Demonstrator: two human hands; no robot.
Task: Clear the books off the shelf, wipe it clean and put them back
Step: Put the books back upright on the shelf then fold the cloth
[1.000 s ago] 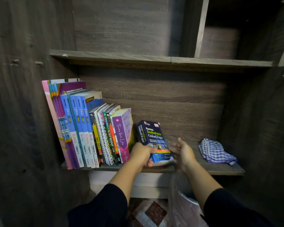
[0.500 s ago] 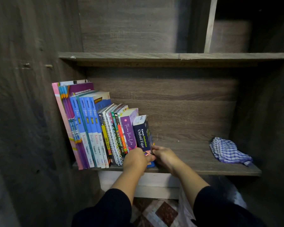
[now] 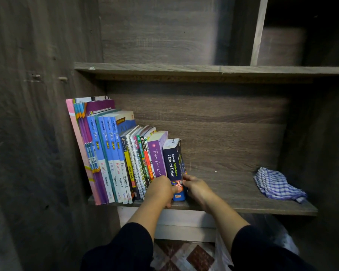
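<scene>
**Q:** Reading from the left, what does the shelf [image 3: 243, 204] carry?

**A:** A row of books [image 3: 110, 153] stands at the left end, leaning against the side wall: tall blue and purple volumes first, then a spiral-bound notebook [image 3: 136, 165] and thinner spines, then a purple book [image 3: 157, 157]. The last in the row is a dark blue dictionary [image 3: 173, 163], upright and touching the purple book.

**Q:** How are the hands placed?

**A:** The left hand [image 3: 160, 189] lies at the foot of the dictionary's spine with fingers curled; the right hand [image 3: 197, 189] presses the book's right face near the bottom. Together they clamp the dictionary between them at its base.

**Q:** And farther right?

**A:** The shelf board is bare wood, then a crumpled blue checked cloth [image 3: 276, 184] rests near the right end, well apart from the books.

**Q:** What stage does this suggest?

**A:** Probably the final one. The books stand in order and the cloth lies aside, so clearing and wiping appear done. What seems left is to release the dictionary, add any books out of view, and remove the cloth.
</scene>
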